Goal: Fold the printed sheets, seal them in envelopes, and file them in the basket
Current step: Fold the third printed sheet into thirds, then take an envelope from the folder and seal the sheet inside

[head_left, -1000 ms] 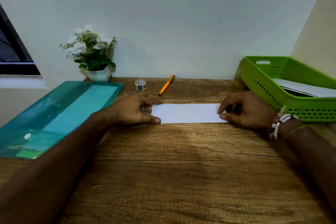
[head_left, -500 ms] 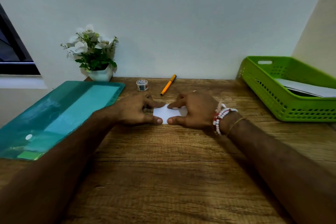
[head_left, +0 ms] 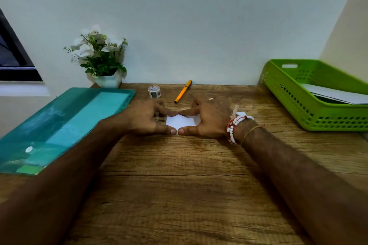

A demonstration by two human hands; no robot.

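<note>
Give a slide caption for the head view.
On the wooden desk, left hand and right hand press a folded sheet.

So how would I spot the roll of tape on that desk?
Look along the back edge of the wooden desk, by the wall. Between the white flower pot and the orange pen sits the tape roll, a small white ring, the only round thing.

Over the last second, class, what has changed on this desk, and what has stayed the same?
The right hand carried the right end of the white sheet leftward, folding it over, and now lies beside the left hand; both hands press it flat, only a short piece showing. The left hand, orange pen, tape roll, teal folder and green basket stayed put.
</note>
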